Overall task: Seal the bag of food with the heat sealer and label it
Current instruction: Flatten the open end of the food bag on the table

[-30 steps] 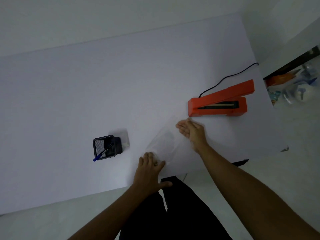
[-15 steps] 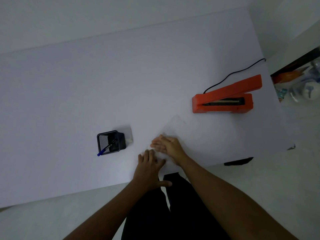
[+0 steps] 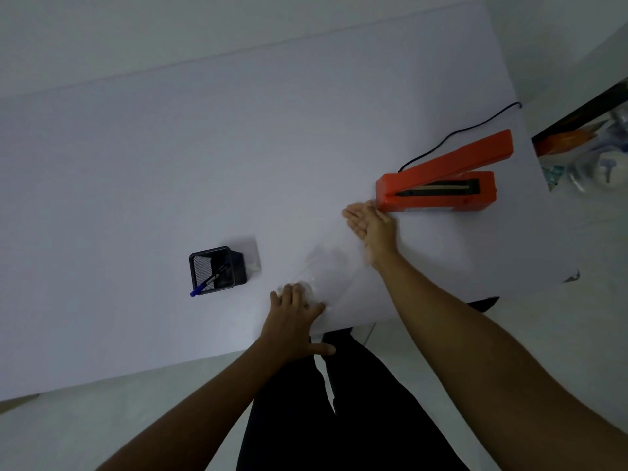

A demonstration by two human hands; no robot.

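Orange heat sealer (image 3: 438, 198) beyond the bag (image 3: 334, 263), pen pot (image 3: 214, 270) alongside

Fig.: white table (image 3: 238, 147) w/ black mesh holder (image 3: 204, 270) left of centre; cluttered shelf (image 3: 598, 158) far right; my black trousers (image 3: 339, 419) below table edge.

Open table (image 3: 204, 147) stretches left of and behind the sealer (image 3: 435, 200); its cord (image 3: 455, 132) trails behind, the right hand (image 3: 372, 226) crowds its left end, pen holder (image 3: 215, 270) well left.
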